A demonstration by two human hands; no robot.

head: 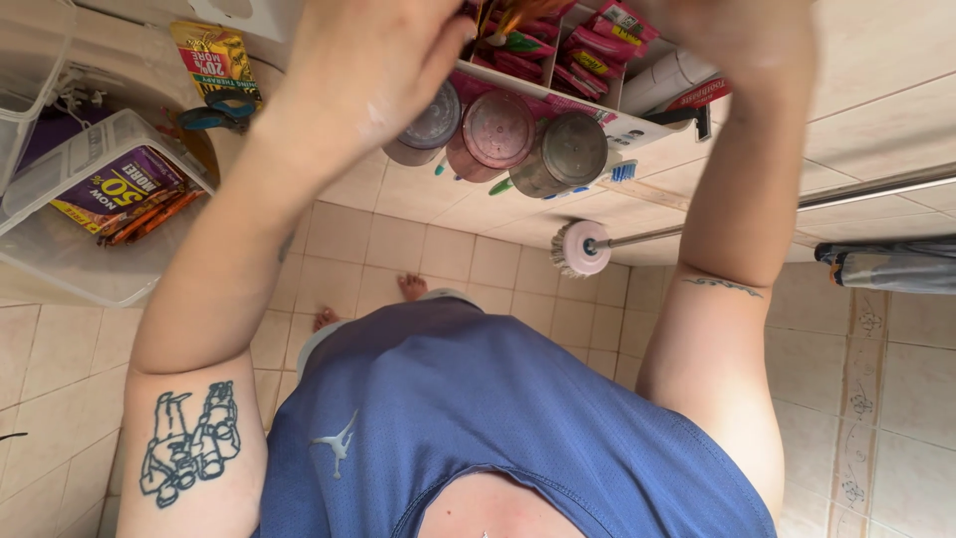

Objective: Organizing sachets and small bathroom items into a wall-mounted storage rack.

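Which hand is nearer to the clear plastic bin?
Left. The left hand is up and right of the clear plastic bin; the right hand is farther right, at the top edge.

There is one view only, from the camera on my head. It looks steeply down along my own body, so my shirt (468, 418) fills the lower middle and the tiled floor (438, 249) lies far below. Both my forearms rise close past the lens to the top edge, where my left hand (368, 60) and right hand (737, 30) are partly cut off beside a shelf (637, 128).
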